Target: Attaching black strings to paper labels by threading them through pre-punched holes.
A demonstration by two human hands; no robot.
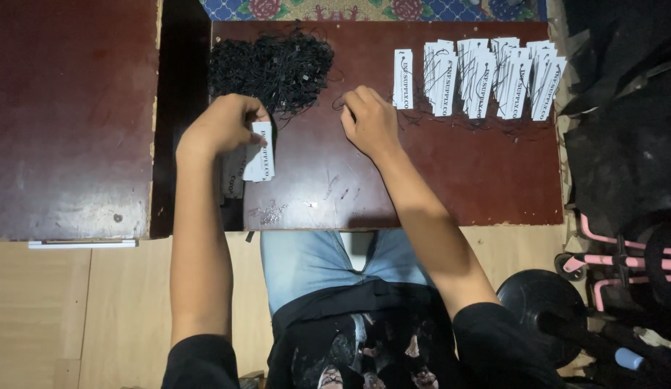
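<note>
Two hands work at the counter (451, 180): left hand (220, 126) pinches a white paper tag (262, 151), right hand's (370, 121) fingers curl closed near black strings (274, 65) at eleven o'clock — best picked singly, I'd judge; whether it holds one, I cannot tell.

White rectangular tag (261, 151) with dark print, pinched in the left hand (221, 126). More white tags (487, 78) lie overlapped in a row along the board's (436, 194) far right edge, black strings draped across them.
</note>
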